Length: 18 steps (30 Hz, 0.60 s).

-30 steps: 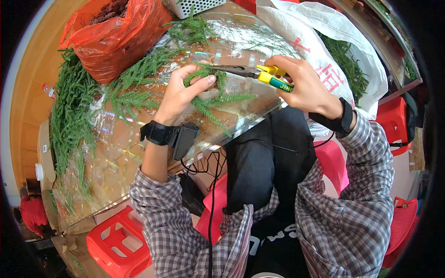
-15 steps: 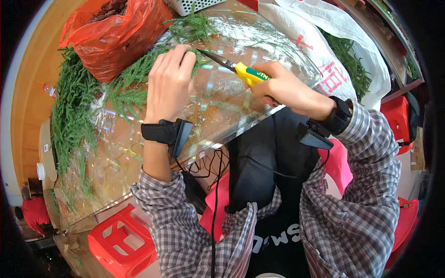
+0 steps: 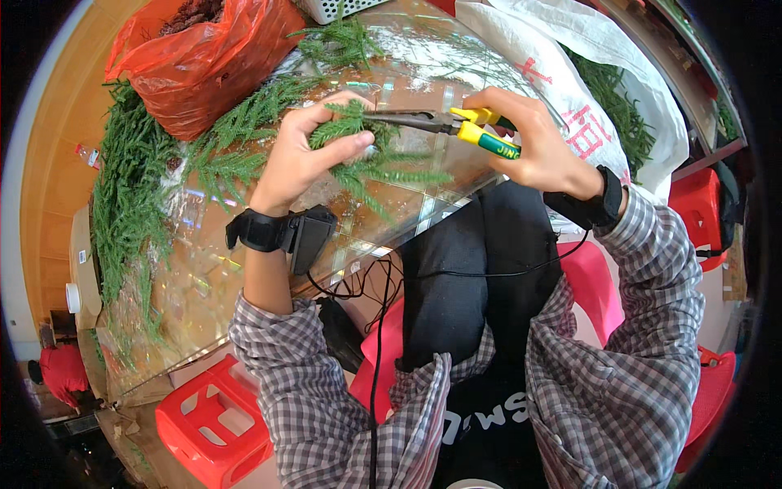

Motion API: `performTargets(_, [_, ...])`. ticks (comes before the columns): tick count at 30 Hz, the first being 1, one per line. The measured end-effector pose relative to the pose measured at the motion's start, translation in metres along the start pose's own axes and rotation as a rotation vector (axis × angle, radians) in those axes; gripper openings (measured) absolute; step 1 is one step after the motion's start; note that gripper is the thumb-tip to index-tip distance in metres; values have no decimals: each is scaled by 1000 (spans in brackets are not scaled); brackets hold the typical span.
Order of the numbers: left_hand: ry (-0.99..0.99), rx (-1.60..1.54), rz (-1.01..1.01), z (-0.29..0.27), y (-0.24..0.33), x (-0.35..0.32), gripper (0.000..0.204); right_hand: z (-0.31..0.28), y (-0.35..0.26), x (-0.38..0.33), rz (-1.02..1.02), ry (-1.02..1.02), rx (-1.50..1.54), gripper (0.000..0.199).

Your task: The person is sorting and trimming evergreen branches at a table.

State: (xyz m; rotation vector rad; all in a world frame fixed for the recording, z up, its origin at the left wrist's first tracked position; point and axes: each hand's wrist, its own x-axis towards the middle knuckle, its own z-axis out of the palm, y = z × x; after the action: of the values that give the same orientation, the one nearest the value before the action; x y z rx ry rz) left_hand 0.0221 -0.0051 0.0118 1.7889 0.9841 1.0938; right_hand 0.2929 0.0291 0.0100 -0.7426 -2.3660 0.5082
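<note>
My left hand (image 3: 295, 160) is closed around a green artificial-looking conifer sprig (image 3: 401, 174), whose needled side shoots spread out to the right and below. My right hand (image 3: 544, 147) holds long-nose pliers (image 3: 482, 135) with yellow and green handles, spread apart in the palm. The pliers' dark jaws reach left to the sprig, touching it beside my left thumb. Whether they grip the stem is hidden by the needles. Both hands are above the near edge of a glass-like, transparent-covered table (image 3: 244, 253).
Green conifer branches (image 3: 126, 196) lie along the table's left side. Behind them stands a red plastic bag (image 3: 220, 77) of brown cones. A white woven sack (image 3: 529, 45) with greenery is at the right, and a red stool (image 3: 213, 424) at lower left. Black cables (image 3: 379, 285) hang near my lap.
My left hand has turned over, showing the sprig between thumb and fingers. The pliers have swung level, their handles have spread, and their jaws have come to the sprig.
</note>
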Motion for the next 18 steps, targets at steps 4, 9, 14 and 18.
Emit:
performTargets(4, [-131, -387, -84, 6, -5, -7, 25, -1, -1, -4, -71, -13, 15, 43])
performTargets(9, [-231, -624, -80, 18, -3, -9, 29, 1, 1, -4, -151, -10, 14, 46])
performTargets(14, [-237, -776, -64, 22, -6, -14, 29, 1, -7, -1, -169, -20, 23, 47])
performTargets(18, [-371, -964, -23, 20, -17, -12, 37, 4, -7, -2, -170, -7, 30, 49])
